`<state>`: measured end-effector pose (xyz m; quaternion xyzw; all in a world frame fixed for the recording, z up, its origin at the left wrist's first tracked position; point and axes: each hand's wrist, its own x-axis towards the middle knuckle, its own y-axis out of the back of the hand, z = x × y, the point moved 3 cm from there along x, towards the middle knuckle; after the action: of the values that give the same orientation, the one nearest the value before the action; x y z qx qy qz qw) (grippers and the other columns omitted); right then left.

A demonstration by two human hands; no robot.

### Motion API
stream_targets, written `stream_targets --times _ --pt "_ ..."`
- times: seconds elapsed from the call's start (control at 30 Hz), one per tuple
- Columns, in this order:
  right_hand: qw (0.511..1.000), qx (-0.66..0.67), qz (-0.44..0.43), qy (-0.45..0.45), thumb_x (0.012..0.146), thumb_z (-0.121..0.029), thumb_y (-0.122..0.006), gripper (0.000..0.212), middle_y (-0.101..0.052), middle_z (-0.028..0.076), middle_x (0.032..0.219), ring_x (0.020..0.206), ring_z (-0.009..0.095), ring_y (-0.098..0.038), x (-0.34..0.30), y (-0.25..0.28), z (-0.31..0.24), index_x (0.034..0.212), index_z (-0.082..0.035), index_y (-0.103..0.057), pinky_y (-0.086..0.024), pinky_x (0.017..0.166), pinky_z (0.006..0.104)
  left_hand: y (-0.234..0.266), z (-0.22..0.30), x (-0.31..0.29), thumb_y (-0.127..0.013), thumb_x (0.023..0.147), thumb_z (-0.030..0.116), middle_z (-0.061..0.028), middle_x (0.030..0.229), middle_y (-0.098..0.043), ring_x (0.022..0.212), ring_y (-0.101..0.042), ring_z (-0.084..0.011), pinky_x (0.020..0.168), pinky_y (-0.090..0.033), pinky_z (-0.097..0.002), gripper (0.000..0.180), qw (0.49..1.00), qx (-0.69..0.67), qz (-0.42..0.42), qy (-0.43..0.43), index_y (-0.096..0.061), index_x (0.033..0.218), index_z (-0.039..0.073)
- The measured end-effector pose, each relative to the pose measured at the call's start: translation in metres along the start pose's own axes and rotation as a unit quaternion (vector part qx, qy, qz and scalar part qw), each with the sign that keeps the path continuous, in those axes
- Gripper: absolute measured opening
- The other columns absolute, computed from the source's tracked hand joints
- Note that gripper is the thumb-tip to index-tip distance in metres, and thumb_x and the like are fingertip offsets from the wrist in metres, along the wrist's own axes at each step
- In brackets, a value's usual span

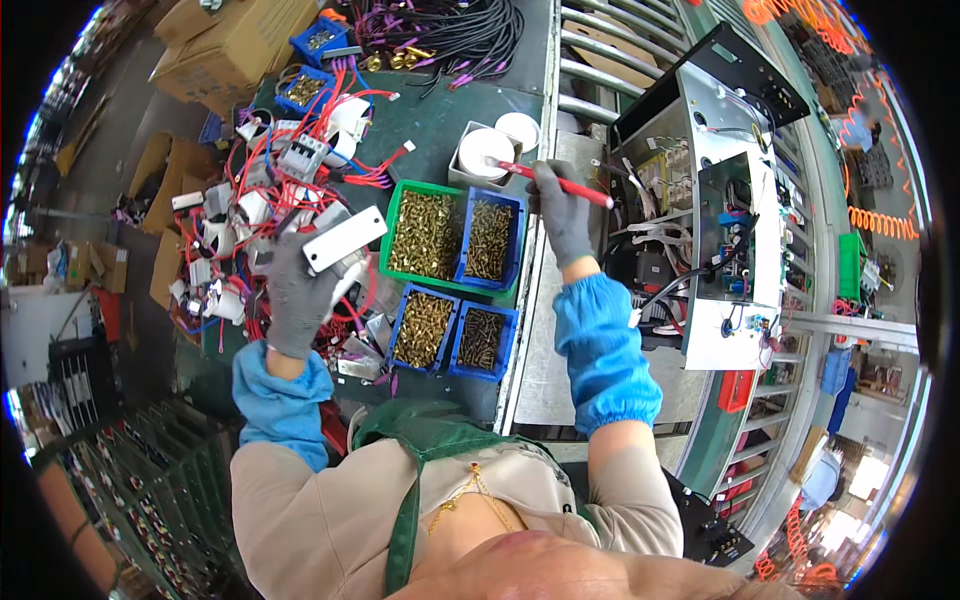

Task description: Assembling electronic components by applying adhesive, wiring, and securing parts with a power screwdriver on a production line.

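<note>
Left hand (297, 295), gray glove, blue sleeve: grip pinching a white bar (345, 240) at its left end. Bar held tilted above a jumble of wired parts (300, 160), near the green tray (428, 188); small dark spot near each end of its broad face.

Right hand (562, 212), also gloved: grip closed round a slim red tool (570, 187), far end over or in the white round tub (485, 152); exact contact too small to tell. White disc (518, 128) just beside the tub.

Dark green tabletop (440, 145): the tray holds loose brassy fasteners, with a blue bin (521, 240) of darker ones set at its right side. Two more blue bins of small hardware stand side by side, nearer the body.

To the right, an opened metal enclosure (725, 340), wiring inside; lettering on its parts too small to read. Upper left, a cardboard box (225, 60); any print on it likewise unreadable.
</note>
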<state>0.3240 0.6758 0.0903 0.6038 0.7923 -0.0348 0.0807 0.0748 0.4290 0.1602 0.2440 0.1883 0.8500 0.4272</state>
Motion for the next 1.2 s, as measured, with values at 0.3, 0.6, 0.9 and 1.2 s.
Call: stream_targets --times 0.3,0.6,0.9,1.2 --pt "0.985 0.046 0.06 -0.155 0.085 -0.029 -0.059 0.024 -0.059 0.004 0.061 0.046 0.012 -0.05 0.08 -0.002 0.056 0.077 -0.007 -0.063 -0.042 0.043 0.0264 -0.066 -0.035 -0.001 -0.076 0.073 0.019 -0.011 0.091 -0.065 0.08 -0.064 -0.0182 0.07 -0.049 -0.0301 0.036 0.985 -0.108 -0.062 0.12 -0.064 0.102 0.003" --pt "0.94 0.238 0.052 -0.237 0.088 -0.026 -0.053 0.022 -0.051 0.001 0.058 0.041 0.01 -0.042 0.086 0.016 0.084 0.085 -0.005 -0.06 -0.033 0.036 0.0235 -0.073 -0.028 -0.001 -0.073 0.075 0.029 -0.0119 0.095 -0.061 0.083 -0.058 -0.0244 0.073 -0.047 -0.0348 0.035 0.99 0.094 -0.099 0.031 -0.069 0.102 0.008" --pt "0.872 0.388 0.006 -0.297 0.089 -0.029 -0.052 0.023 -0.05 0.001 0.058 0.041 0.009 -0.042 0.067 0.0 0.096 0.09 -0.006 -0.059 -0.037 0.035 0.0213 -0.088 -0.06 -0.017 -0.066 0.084 0.035 -0.0132 0.1 -0.061 0.095 -0.061 -0.0254 0.082 -0.048 -0.0334 0.045 0.989 -0.074 -0.112 0.06 -0.055 0.111 0.002" --pt "0.949 0.259 -0.082 -0.162 0.088 -0.036 -0.054 0.035 -0.063 0.007 0.068 0.051 0.014 -0.056 0.054 -0.001 0.027 0.094 -0.003 -0.061 -0.044 0.046 0.0243 -0.099 -0.071 -0.023 -0.065 0.084 0.038 -0.0139 0.098 -0.061 0.092 -0.062 -0.0263 0.08 -0.049 -0.0337 0.044 0.989 -0.101 -0.093 0.061 -0.055 0.108 0.003"
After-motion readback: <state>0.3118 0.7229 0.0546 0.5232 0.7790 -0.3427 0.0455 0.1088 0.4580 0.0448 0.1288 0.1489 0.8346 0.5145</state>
